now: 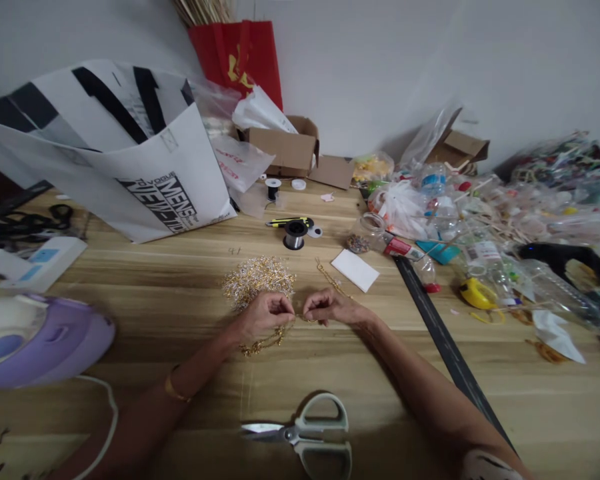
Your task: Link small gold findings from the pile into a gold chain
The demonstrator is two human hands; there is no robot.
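My left hand (266, 313) is closed in a pinch at the front edge of a tangled heap (255, 279) of gold and silvery strands. A hand's width or less to its right, my right hand (334, 307) pinches too, its fingertips facing the left ones. Both hold a thin gold chain (263, 345); one length of it lies below my left hand, and a gold length (326, 273) runs out behind my right hand. The exact bit between the fingertips is too small to make out. Nearer me lie scissors (300, 433) with pale handles, blades spread slightly.
Beyond my hands are a wire spool (295, 235), a yellow-black utility knife (287, 221) and a white card (355, 270). A jar of beads (360, 240) and piled plastic bottles (435, 183) crowd the right. On the left stand a purple-white appliance (70, 337) and a large bag (180, 167).
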